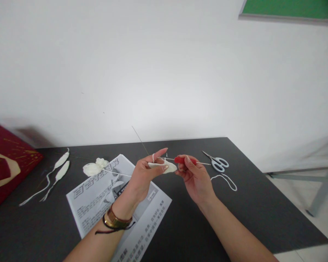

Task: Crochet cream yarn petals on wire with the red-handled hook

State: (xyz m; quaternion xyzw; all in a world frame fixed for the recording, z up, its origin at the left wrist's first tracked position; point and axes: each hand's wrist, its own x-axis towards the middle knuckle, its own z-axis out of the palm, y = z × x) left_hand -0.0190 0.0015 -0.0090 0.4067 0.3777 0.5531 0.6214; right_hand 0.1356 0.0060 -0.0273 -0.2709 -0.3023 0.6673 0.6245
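Left hand [143,174] pinches a small white crochet piece [164,167]. Right hand [192,176] grips the red-handled crochet hook [185,160] just beside it. Scissors [218,162] lie far right.

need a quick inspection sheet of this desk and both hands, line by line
surface: dark matte table
job's things: white crochet piece and red-handled crochet hook, hook tip at the piece; working yarn runs from the yarn bundle
clutter: scissors, loose yarn strand, printed sheet, two white crocheted petals, red box at the left edge
grippers: left hand pinches the crochet piece, index finger raised; right hand grips the crochet hook
cables: nothing seen
surroundings: white wall, green board, metal frame leg at right
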